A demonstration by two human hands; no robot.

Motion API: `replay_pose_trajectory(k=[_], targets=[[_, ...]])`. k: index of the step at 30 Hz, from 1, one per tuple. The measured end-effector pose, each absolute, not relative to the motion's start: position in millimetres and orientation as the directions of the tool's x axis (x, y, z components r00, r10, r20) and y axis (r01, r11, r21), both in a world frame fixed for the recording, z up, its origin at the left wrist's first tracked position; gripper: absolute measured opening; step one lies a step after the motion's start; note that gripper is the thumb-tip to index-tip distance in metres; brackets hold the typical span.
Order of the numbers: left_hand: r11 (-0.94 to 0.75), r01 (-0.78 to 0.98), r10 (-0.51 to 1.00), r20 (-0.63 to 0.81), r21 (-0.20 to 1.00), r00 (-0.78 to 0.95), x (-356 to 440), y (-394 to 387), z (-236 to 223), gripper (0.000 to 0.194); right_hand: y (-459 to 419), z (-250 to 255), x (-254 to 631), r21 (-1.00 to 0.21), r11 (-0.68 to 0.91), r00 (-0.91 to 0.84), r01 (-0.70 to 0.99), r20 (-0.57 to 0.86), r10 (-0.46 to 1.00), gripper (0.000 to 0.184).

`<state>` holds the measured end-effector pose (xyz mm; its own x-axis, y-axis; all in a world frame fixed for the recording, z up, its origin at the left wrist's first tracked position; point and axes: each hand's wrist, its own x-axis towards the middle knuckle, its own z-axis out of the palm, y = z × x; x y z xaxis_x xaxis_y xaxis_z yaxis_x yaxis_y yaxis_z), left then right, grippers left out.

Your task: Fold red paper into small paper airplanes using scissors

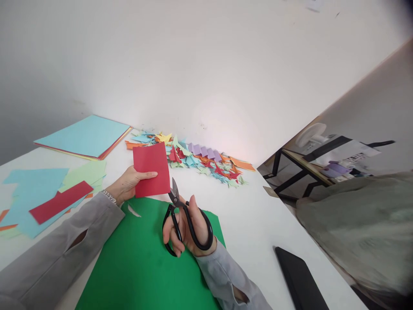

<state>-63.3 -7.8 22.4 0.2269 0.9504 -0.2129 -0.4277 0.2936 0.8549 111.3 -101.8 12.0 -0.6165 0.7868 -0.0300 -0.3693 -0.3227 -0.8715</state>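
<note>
A red sheet of paper (151, 161) is pinched in my left hand (130, 183), thumb across its front and fingers behind. My right hand (190, 226) grips black-handled scissors (201, 237), its fingers through the loops. Their blades point up and stand apart near the sheet's lower right corner; whether they touch the paper I cannot tell. Under both hands lies a large green sheet (151, 254) with a small white scrap (134, 211) on it. Left of my left hand, a red paper strip (61, 202) rests on blue and green offcuts (41, 185).
A stack of large coloured sheets (87, 135) lies at the back left of the white table (251, 219). Along the wall spread many folded paper pieces (206, 159). A black flat object (300, 280) lies at the right. Beyond the table's edge stand a wood-topped table (293, 161) and greenish fabric (361, 224).
</note>
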Motion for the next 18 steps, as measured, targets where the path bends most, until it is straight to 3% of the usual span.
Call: replay_pose_trajectory(k=[18], targets=[[0.338, -0.430, 0.940, -0.282, 0.837, 0.189, -56.1, -11.3, 25.3, 0.044, -102.1, 11.1, 105.5, -0.865, -0.286, -0.494, -0.412, -0.051, 0.868, 0.083]])
